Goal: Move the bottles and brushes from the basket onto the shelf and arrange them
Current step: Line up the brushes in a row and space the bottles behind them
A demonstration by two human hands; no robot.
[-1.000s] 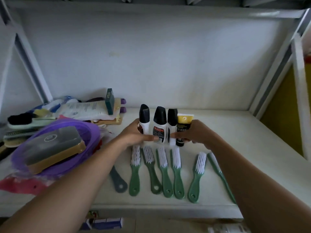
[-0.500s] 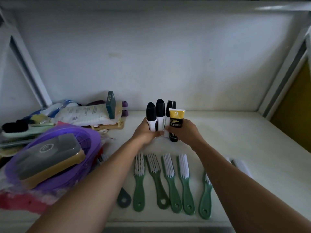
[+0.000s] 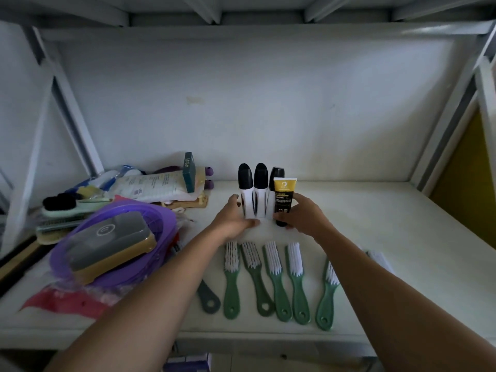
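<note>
Compared with half a second ago, both hands sit lower on the three bottles (image 3: 253, 194) and the yellow tube (image 3: 284, 200), which stand upright on the shelf (image 3: 402, 237) behind the brushes (image 3: 271, 277). The left grip (image 3: 232, 221) presses the leftmost bottle with straight fingers. The right grip (image 3: 303, 218) grasps the tube. The shelf is free on the right, and the basket (image 3: 161, 213) is on the left.

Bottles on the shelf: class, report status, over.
Left hand pressing three bottles together, right hand gripping yellow tube. All upright on shelf. Brushes lined up in front, nothing blocking.
</note>
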